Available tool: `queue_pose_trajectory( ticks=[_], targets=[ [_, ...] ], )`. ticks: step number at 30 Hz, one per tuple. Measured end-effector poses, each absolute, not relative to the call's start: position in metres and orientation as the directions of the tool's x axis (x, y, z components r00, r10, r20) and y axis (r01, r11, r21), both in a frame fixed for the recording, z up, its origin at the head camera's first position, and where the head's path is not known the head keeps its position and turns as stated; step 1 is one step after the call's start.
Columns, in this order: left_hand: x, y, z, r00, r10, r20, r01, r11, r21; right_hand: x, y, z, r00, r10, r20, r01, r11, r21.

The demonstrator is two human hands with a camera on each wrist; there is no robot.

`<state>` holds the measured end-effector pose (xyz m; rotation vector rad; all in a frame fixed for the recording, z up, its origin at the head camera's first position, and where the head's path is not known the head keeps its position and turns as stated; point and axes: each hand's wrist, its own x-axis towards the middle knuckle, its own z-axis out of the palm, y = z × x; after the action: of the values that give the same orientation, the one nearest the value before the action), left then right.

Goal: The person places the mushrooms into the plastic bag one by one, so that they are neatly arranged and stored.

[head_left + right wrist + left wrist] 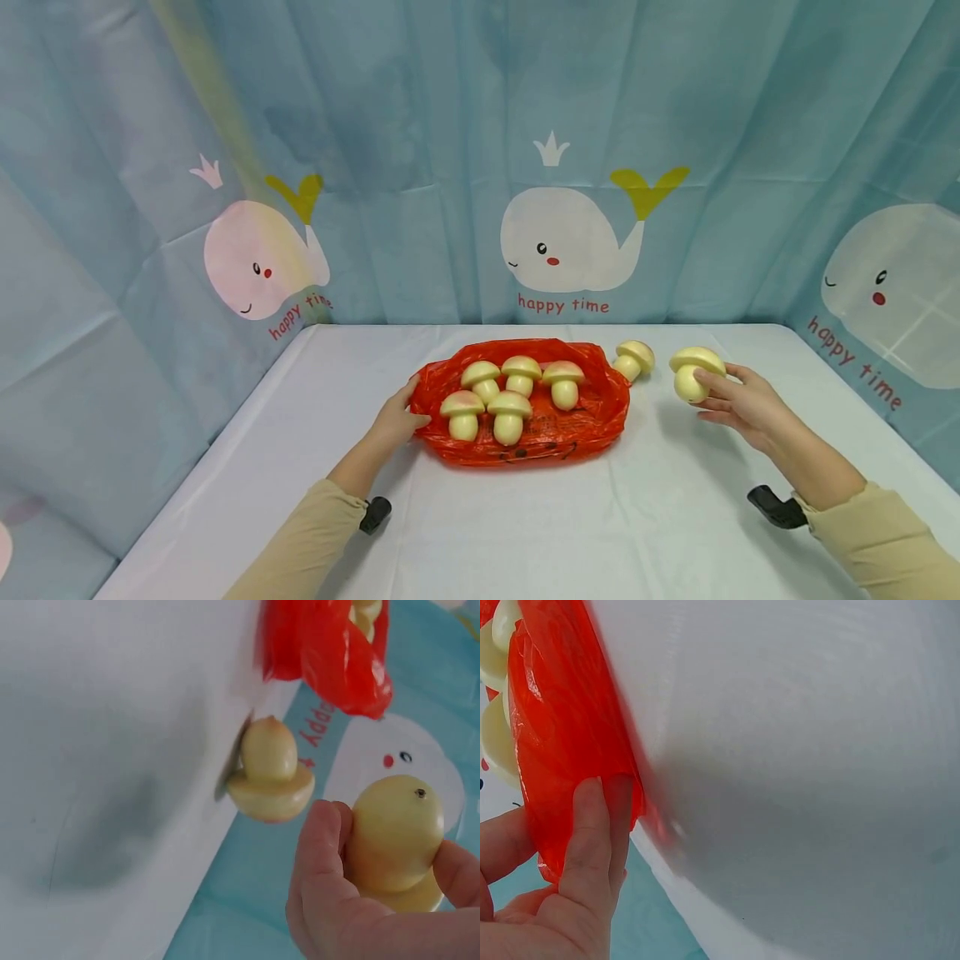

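A red plastic bag (558,437) lies spread open on the table with several pale yellow toy mushrooms (508,417) standing in it. My left hand (397,412) holds the bag's left edge; in the left wrist view its fingers (591,825) lie along the red plastic, with the thumb on the other side. Above the table, right of the bag, my right hand (742,404) grips another toy mushroom (693,375) by its stem, cap up. One more toy mushroom (633,360) lies tilted on the table, just beyond the bag's right edge, between bag and right hand.
A white cloth covers the table (525,533). Behind and at both sides hangs a light blue curtain (420,167) printed with whales, close to the table's back edge. Black wrist devices (776,507) sit at both sleeves.
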<state>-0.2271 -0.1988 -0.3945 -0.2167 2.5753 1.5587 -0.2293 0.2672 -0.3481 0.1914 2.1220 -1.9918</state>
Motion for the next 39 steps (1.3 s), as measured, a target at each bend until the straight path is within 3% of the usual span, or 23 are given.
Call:
queue_pose_trajectory(
  ticks=[7,17,39],
  targets=[
    [-0.228,-0.200,-0.397,-0.981,-0.060,-0.186,-0.193,0.448,0.873,-0.227,0.251,-0.352,-0.971,-0.104,-0.214,0.211,0.043,-0.977],
    [-0.229,-0.199,-0.398,-0.980,-0.058,-0.189,-0.195,0.455,0.869,-0.223,0.231,-0.353,-0.965,-0.205,-0.164,0.135,0.144,-0.980],
    [-0.225,-0.198,-0.394,-0.977,-0.053,-0.205,-0.209,0.400,0.892,-0.213,0.179,-0.352,-0.951,-0.262,-0.166,0.140,0.113,-0.984]
  ],
)
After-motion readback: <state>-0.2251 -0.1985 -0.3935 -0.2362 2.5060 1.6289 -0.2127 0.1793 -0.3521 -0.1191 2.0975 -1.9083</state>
